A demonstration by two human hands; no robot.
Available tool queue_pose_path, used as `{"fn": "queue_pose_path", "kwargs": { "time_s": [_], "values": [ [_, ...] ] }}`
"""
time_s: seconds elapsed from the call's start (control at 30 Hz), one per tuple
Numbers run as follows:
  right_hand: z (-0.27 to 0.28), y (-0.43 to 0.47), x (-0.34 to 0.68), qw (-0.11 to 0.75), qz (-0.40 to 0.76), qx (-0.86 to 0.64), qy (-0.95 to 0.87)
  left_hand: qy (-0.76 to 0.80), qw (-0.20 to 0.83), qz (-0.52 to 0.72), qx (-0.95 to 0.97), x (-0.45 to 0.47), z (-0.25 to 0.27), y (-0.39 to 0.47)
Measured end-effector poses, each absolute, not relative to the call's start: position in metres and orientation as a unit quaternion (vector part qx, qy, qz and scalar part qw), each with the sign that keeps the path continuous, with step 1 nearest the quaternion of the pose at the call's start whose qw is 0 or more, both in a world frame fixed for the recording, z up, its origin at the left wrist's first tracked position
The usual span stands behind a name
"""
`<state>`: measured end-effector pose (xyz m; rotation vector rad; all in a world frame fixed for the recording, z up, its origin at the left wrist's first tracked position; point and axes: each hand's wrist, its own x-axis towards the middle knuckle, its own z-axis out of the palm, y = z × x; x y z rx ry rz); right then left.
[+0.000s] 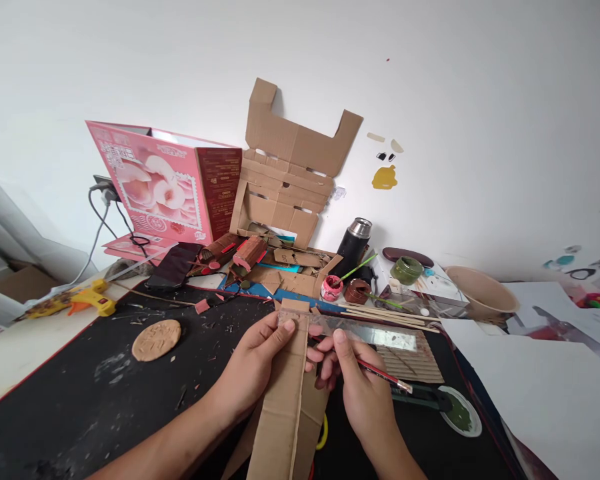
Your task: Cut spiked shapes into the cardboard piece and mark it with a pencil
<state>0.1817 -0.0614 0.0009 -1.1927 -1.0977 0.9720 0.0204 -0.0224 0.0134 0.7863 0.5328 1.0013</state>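
My left hand (260,360) grips a long folded strip of brown cardboard (280,407) near its far end, thumb on top. A clear ruler (375,333) lies across that end, running off to the right, and the left thumb rests by its edge. My right hand (363,383) is closed, its thumb pressing on the ruler. A red and black pencil (387,377) passes through the same hand, eraser end pointing right. Below the strip, part of a yellow handle (323,432) shows; the rest is hidden.
A round clay-coloured disc (157,340) lies left on the black mat (115,407). Farther left is a yellow glue gun (93,300). Behind stand a pink box (155,187), cut cardboard (300,147), a black thermos (353,243) and paint jars (333,288). A paint-stained lid (460,412) sits right.
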Motion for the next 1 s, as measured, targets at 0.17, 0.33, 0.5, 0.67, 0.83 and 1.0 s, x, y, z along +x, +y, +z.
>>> {"fn": "queue_pose_path", "kwargs": {
  "time_s": [0.17,0.33,0.5,0.67,0.83,1.0],
  "values": [
    [0.001,-0.062,0.182,0.587,0.419,-0.511,-0.468,0.240,0.774,0.463,0.359,0.020,0.013,-0.023],
    [0.001,-0.063,0.182,0.587,0.418,-0.513,-0.466,0.242,0.774,0.458,0.363,0.020,0.012,-0.023],
    [-0.002,-0.063,0.182,0.584,0.425,-0.508,-0.470,0.258,0.763,0.467,0.364,0.019,0.013,-0.023],
    [-0.003,-0.064,0.182,0.562,0.413,-0.508,-0.506,0.308,0.741,0.481,0.352,0.014,0.014,-0.017],
    [-0.003,-0.068,0.182,0.570,0.374,-0.499,-0.534,0.364,0.704,0.496,0.354,0.011,0.012,-0.010],
    [0.002,-0.072,0.182,0.601,0.333,-0.483,-0.543,0.360,0.694,0.484,0.394,0.015,0.009,-0.012]
  ]
}}
